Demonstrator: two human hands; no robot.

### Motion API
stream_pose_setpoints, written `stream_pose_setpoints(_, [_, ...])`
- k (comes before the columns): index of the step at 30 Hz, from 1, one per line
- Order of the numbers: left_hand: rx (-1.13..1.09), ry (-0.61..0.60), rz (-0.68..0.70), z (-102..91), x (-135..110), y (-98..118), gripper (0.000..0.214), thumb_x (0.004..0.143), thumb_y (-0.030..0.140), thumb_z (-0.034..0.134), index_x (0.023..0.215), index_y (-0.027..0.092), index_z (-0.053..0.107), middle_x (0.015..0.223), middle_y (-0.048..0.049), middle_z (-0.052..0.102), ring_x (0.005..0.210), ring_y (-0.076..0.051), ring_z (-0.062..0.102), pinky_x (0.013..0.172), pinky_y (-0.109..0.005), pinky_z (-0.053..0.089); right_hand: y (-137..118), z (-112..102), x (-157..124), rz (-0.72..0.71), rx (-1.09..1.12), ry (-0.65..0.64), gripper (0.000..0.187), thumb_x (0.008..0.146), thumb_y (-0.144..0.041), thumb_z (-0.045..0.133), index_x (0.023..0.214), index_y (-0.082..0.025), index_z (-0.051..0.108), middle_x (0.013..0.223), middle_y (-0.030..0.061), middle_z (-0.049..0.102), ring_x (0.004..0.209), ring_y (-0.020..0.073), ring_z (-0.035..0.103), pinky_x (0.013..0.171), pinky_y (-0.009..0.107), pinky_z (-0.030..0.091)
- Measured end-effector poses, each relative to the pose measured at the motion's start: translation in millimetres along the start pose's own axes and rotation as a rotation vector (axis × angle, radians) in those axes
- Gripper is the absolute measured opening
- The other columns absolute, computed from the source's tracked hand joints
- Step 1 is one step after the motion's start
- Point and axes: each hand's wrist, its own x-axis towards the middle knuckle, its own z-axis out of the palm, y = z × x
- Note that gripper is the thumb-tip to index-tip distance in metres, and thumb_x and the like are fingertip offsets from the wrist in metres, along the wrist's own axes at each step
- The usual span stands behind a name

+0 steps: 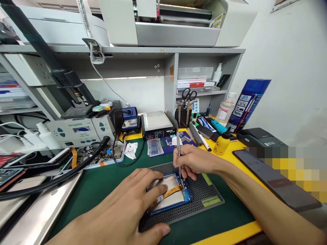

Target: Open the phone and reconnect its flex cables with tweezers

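A blue phone frame (168, 208) lies on a dark honeycomb-patterned mat (199, 200), its inside facing up. An orange flex cable (171, 192) runs across its pale inner bay. My left hand (138, 197) is spread over the left end of the frame, fingertips resting on it, thumb on the mat; that end is hidden under the hand. In my right hand (187, 161) are metal tweezers (178, 149), pinched and held upright. Their tips point down at the small parts on the frame's right end; whether they grip anything there is too small to tell.
Behind the mat stand a heating plate (158, 124) and a tool holder with scissors (184, 115). To the left are a hot-air station (76, 131), a tray of small parts (102, 154) and a black hose (84, 163). At right are a yellow bottle (221, 144) and a phone (270, 177).
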Motion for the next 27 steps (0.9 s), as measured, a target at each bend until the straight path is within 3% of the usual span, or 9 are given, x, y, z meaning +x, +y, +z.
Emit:
stream_pose_setpoints(14, [0.057,-0.043,0.022,6.0,28,17,0.055,0.087,0.053,0.061,0.136,0.027,0.054,0.133,-0.0124,0.051,0.118,-0.037,0.048,0.099,-0.061,0.044,1,-5,1,-0.037,-0.018,0.097,0.016,0.078,-0.026,0.054,0.065,-0.017,0.055,0.054,0.0046,0.068,0.035,0.0107,0.053,0.04,0.023,0.033])
stream_pose_setpoints(20, [0.075,-0.036,0.04,8.8,34,16,0.057,0.088,0.051,0.06,0.138,0.027,0.052,0.134,-0.0126,0.05,0.117,-0.036,0.048,0.098,-0.059,0.043,3,-8,2,-0.064,-0.008,0.197,0.019,0.08,-0.028,0.054,0.065,-0.017,0.057,0.055,0.0053,0.069,0.035,0.0108,0.053,0.044,0.025,0.037])
stream_pose_setpoints(27, [-0.045,-0.046,0.011,4.8,37,12,0.052,0.086,0.047,0.063,0.133,0.026,0.054,0.134,-0.0096,0.05,0.115,-0.032,0.048,0.099,-0.053,0.045,5,-7,4,-0.081,-0.003,0.223,0.019,0.081,-0.03,0.054,0.066,-0.018,0.057,0.056,0.0055,0.07,0.035,0.0116,0.054,0.047,0.026,0.04])
